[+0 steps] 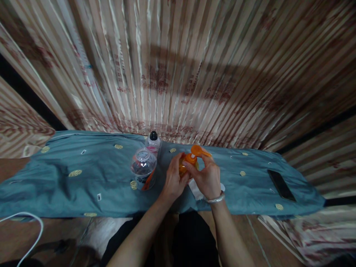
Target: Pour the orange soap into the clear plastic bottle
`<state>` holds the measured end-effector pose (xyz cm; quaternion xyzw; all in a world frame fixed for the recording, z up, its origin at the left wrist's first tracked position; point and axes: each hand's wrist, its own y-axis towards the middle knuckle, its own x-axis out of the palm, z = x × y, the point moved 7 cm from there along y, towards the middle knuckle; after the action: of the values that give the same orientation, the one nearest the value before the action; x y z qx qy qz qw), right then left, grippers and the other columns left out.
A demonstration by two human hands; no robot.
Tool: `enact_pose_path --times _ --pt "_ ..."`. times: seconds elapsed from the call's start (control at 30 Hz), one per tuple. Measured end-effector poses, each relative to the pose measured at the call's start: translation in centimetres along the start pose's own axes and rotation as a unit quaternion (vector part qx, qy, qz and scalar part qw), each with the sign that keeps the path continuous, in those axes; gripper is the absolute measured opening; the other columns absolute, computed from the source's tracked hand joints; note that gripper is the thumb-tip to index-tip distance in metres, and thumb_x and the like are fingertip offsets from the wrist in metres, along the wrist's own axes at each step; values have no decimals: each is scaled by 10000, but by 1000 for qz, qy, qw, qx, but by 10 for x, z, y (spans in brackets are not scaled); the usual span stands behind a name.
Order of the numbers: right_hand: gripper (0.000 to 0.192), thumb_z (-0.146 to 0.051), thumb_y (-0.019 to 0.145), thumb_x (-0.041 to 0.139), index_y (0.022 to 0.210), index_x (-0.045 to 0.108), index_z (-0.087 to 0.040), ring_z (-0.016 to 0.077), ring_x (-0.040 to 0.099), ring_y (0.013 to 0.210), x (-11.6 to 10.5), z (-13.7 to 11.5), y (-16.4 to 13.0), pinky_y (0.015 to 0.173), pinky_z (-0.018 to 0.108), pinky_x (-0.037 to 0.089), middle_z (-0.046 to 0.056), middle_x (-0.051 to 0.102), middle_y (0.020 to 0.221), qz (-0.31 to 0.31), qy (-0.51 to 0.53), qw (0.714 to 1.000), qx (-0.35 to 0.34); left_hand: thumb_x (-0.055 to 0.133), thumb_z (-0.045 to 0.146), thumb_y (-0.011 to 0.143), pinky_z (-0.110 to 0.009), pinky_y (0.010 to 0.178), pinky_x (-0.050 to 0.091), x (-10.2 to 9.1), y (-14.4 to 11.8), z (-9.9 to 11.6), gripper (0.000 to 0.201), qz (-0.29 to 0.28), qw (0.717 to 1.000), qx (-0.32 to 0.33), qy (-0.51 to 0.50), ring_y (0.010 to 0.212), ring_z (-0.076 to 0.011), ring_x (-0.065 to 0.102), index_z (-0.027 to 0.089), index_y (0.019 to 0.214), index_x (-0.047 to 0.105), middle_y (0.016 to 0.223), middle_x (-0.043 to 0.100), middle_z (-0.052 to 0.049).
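Note:
Both my hands are around a small bottle [182, 170] with amber-yellow sides and an orange pump top [197, 150], above the cloth-covered table. My left hand [174, 177] is closed round the bottle's body from the left. My right hand [208, 176], with a silver bracelet at the wrist, grips the orange top; its thumb lies against the orange collar and its other fingers are partly hidden behind the spout. A white flat item [196, 190] lies under my right hand, partly covered. Left of my hands stands a clear plastic cup [143, 168] with a domed lid and something orange inside.
Behind the cup is a clear bottle [153, 144] with a black cap. A dark phone [281, 185] lies at the table's right end. Blue-green patterned cloth [111, 174] covers the table, and a striped curtain [178, 74] hangs behind it. A white cable [39, 226] loops at lower left.

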<state>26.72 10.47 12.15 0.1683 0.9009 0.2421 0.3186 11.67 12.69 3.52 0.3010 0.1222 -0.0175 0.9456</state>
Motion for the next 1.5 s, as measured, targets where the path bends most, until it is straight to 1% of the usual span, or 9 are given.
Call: enact_pose_path --times 0.17,0.3,0.67,0.83,0.97,1.1,1.27,1.4,1.5 --pt "493 -633 938 871 1230 830 -238 401 823 1316 2 -3 3 1171 576 660 172 888 1284 -13 8 1000 -12 704 400 1068 -604 1249 592 1 0 0 626 -3 1000 -3 -5 1460 -386 753 197 1638 541 1539 766 -230" --pt "317 -553 1039 763 1157 832 -268 352 861 1186 7 -1 0 1080 506 694 127 903 1220 -69 51 996 -16 701 415 1077 -596 1261 581 1 -1 0 647 -8 1000 -5 -6 1477 -378 743 206 1663 526 1566 754 -223" --pt "417 -615 1040 772 1236 828 -252 374 804 1301 12 -2 -15 1180 556 643 167 872 1300 27 8 1000 5 720 460 1061 -601 1263 581 0 -1 3 754 -22 1000 1 -10 1483 -390 746 193 1715 457 1598 735 -249" --pt "571 -645 1157 499 1505 707 -243 332 804 1370 6 62 -40 1175 534 641 184 822 1479 18 54 996 72 884 468 978 -572 1272 583 -5 -2 4 921 -37 999 -14 -9 1535 -381 722 246 1730 400 1659 710 -228" --pt "589 -697 1008 634 1300 762 -202 420 796 1337 12 124 -69 1109 624 640 262 841 1339 1 -91 986 142 986 413 866 -573 1339 521 -5 -1 -1 1008 -46 998 -45 -20 1613 -380 657 276 1707 447 1720 674 -199" --pt "359 -485 886 774 1099 809 -198 416 826 1187 23 148 -87 1008 548 650 252 867 1198 -59 -130 966 216 991 359 797 -588 1350 506 -5 -3 -17 1044 -36 990 -120 -64 1604 -393 661 253 1699 476 1722 671 -194" --pt "275 -482 870 744 906 827 -222 275 726 680 -2 140 -66 746 400 609 65 782 700 -47 -66 968 238 1002 361 755 -581 1306 552 -7 -5 -27 972 -30 983 -157 -93 1507 -409 736 215 1613 571 1615 754 -195" --pt "531 -690 784 850 994 855 -202 229 704 691 -32 114 -20 672 352 597 66 858 846 47 135 962 233 1015 337 729 -580 1271 580 -4 -6 -33 924 -24 975 -176 -138 1429 -395 781 239 1557 617 1527 811 -155" --pt "609 -744 771 931 1074 895 -216 222 719 700 -19 76 6 632 331 595 61 880 908 9 257 945 200 990 310 746 -568 1213 623 3 -8 -39 828 -17 965 -190 -177 1346 -370 821 261 1497 645 1464 839 -124"
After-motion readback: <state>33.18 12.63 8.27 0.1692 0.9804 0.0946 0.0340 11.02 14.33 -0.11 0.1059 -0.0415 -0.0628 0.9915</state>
